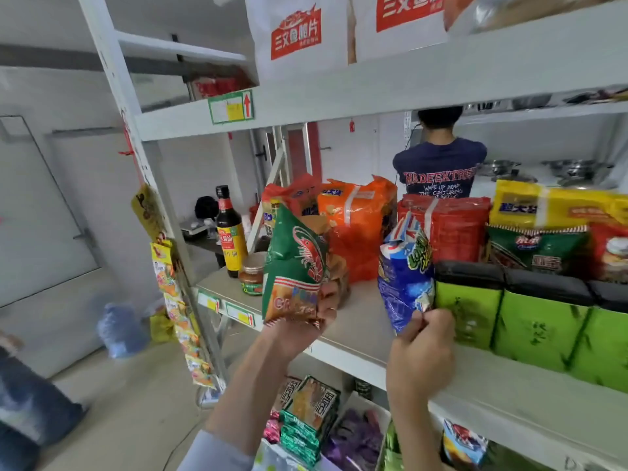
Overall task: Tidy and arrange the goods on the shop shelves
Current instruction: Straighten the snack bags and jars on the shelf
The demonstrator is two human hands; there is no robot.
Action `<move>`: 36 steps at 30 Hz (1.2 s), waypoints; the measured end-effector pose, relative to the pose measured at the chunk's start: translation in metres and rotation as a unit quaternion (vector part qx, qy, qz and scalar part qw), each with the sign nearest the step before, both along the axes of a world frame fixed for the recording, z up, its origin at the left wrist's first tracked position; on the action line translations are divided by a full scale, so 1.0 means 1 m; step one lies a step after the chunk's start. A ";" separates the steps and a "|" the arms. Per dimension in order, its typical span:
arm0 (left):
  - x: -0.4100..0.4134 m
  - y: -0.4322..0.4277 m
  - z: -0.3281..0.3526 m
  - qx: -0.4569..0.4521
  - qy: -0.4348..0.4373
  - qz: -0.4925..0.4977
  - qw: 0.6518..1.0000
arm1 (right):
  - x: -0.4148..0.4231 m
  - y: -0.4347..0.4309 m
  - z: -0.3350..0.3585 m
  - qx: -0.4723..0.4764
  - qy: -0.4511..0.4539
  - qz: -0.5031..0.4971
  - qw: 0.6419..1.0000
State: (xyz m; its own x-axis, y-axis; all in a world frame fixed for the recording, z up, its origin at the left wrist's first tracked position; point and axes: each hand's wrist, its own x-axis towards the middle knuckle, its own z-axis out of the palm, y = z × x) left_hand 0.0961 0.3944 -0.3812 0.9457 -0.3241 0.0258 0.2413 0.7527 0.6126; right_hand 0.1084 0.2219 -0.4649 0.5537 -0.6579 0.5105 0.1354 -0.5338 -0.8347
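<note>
Grips with the left hand (pixel 316 317) the lower edge of a green prawn cracker bag (pixel 295 263), with thumb and fingers curled round the crumpled bottom. Holds this bag upright above the front part of the middle shelf (pixel 356 321), just to the right of a small jar (pixel 252 273) and a dark soy sauce bottle (pixel 231 232). Pinches with the right hand (pixel 421 355) the bottom corner of a blue snack bag (pixel 404 273), with the fingers closed tightly on the foil. Holds the blue bag upright too, just beside the first of the green boxes (pixel 540 328) on its right; touching or not, cannot tell.

Behind both bags, on the same shelf: an orange multipack (pixel 360 226), a red multipack (pixel 452 229) and a yellow multipack (pixel 543 205), standing side by side. Below the yellow one, a dark green chip bag (pixel 537 249). On the shelf above, white bags with red labels (pixel 295 32). On the shelf below, green-and-black packs (pixel 309 413), with purple packets (pixel 356 436) beside them. At the left post of the rack, a hanging strip of yellow sachets (pixel 176 300). Through the open rack, beyond the red multipack, a person in a dark blue T-shirt (pixel 440 168), seen from the back.
</note>
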 end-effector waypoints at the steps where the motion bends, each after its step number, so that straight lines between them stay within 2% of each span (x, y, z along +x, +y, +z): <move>1: 0.001 -0.002 0.003 0.009 0.003 0.046 0.999 | 0.000 0.000 0.000 -0.001 -0.003 0.005 1.000; 4: -0.005 -0.009 0.017 0.158 -0.042 0.228 0.960 | 0.000 0.001 0.000 -0.001 -0.004 0.009 1.000; 7: 0.000 -0.018 0.010 0.253 -0.054 0.386 0.886 | -0.001 0.001 0.001 0.002 -0.004 0.012 1.000; 8: 0.002 -0.024 0.005 0.303 -0.068 0.425 0.850 | -0.001 0.001 0.001 0.001 -0.004 0.012 1.000; 9: 0.006 -0.030 -0.001 0.371 -0.090 0.462 0.800 | -0.002 0.001 0.001 0.001 -0.003 0.010 1.000; 11: 0.016 -0.044 -0.011 0.521 -0.126 0.515 0.670 | -0.002 0.002 0.001 0.000 -0.004 0.006 1.000; 12: 0.020 -0.052 -0.017 0.567 -0.131 0.522 0.623 | -0.002 0.001 0.000 0.000 -0.006 0.004 1.000; 13: 0.024 -0.058 -0.024 0.594 -0.131 0.516 0.603 | -0.002 0.001 -0.001 -0.001 -0.009 0.004 1.000; 17: 0.041 -0.076 -0.051 0.661 -0.142 0.457 0.578 | -0.002 -0.001 -0.001 0.000 -0.016 0.002 1.000; 22: 0.040 -0.055 -0.054 0.678 -0.212 0.336 0.618 | -0.003 0.002 0.001 0.028 -0.009 0.002 1.000; 23: 0.039 -0.044 -0.050 0.679 -0.232 0.332 0.612 | -0.003 0.003 0.002 0.032 -0.008 0.001 0.999; 26: 0.035 -0.008 -0.029 0.684 -0.255 0.393 0.559 | -0.002 0.006 0.003 0.035 -0.014 -0.015 0.999; 27: 0.033 0.003 -0.019 0.674 -0.248 0.416 0.557 | -0.002 0.006 0.003 0.028 -0.017 -0.020 0.999; 29: 0.036 0.024 -0.005 0.632 -0.233 0.464 0.575 | -0.001 0.008 0.003 0.005 -0.019 -0.033 0.999; 30: 0.041 0.035 0.001 0.619 -0.231 0.495 0.564 | -0.001 0.010 0.002 -0.005 -0.014 -0.040 0.999; 32: 0.056 0.057 0.010 0.615 -0.222 0.548 0.522 | 0.000 0.012 0.000 -0.021 -0.003 -0.049 0.999; 33: 0.063 0.066 0.014 0.617 -0.212 0.557 0.514 | 0.000 0.012 -0.001 -0.024 -0.003 -0.056 0.998; 36: 0.091 0.080 0.020 0.673 -0.159 0.479 0.541 | 0.004 0.012 -0.006 -0.035 -0.008 -0.080 0.996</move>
State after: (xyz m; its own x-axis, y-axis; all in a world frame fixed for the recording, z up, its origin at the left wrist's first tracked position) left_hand 0.1868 0.4746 -0.3617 0.7126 0.3834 0.5875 -0.1431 -0.7404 0.6568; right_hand 0.1119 0.2342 -0.4712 0.4359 -0.7002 0.5654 0.0564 -0.6057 -0.7937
